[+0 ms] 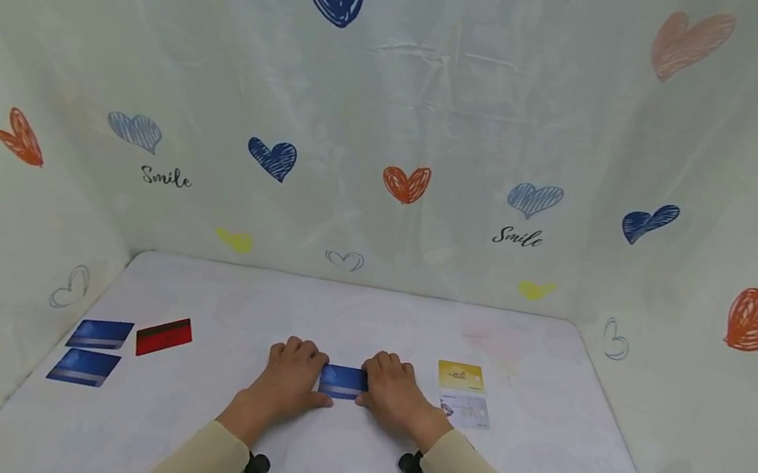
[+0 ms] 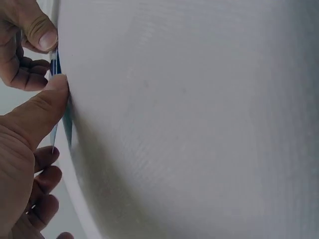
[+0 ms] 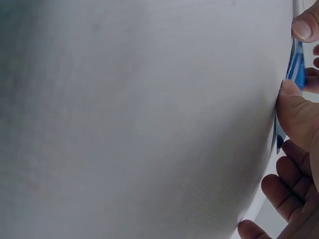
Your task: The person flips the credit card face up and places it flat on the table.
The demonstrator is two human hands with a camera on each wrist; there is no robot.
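Note:
A blue card (image 1: 344,378) lies lengthwise between the two hands, near the middle of the table. At its left end the left hand (image 1: 293,378) holds it, thumb on the near edge and fingers at the far side. The right hand (image 1: 393,391) grips the right end in the same way and covers that corner. From the left wrist view, the left thumb (image 2: 42,107) presses along the card's edge. In the right wrist view the card (image 3: 297,67) shows as a thin blue strip between both thumbs, close over the tabletop.
Two blue cards (image 1: 99,334) (image 1: 83,368) lie at the left, with a red card (image 1: 164,337) tilted beside them. Right of the hands are a gold card (image 1: 462,376) and a pale card (image 1: 466,411), one above the other. A heart-printed curtain (image 1: 372,100) surrounds the white table (image 1: 350,312).

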